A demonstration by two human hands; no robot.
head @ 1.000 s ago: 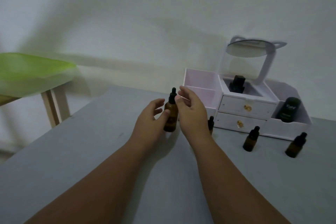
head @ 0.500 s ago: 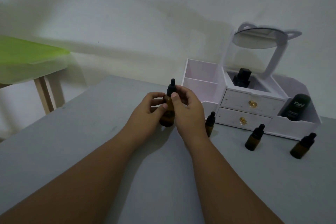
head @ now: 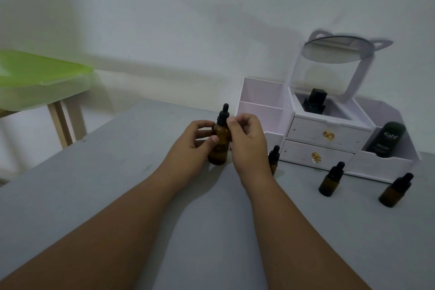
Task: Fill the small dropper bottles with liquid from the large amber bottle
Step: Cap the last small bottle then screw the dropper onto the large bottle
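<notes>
The large amber bottle [head: 219,146] with a black dropper cap [head: 223,116] stands upright on the grey table [head: 117,183]. My left hand [head: 193,148] wraps its body from the left. My right hand [head: 247,141] pinches the black cap between thumb and fingers. Three small amber dropper bottles with black caps stand to the right: one [head: 273,156] partly hidden behind my right wrist, one [head: 331,179] in the middle, one [head: 395,190] farthest right.
A white organiser [head: 329,134] with two drawers and a tilted mirror [head: 339,52] stands at the back right, holding a black bottle [head: 314,101] and a dark tube [head: 387,139]. A green-topped stool [head: 40,77] stands off the table's left edge.
My right hand came down from above the cap and closed on it. My left hand tightened around the bottle's body. The bottle stayed in place.
</notes>
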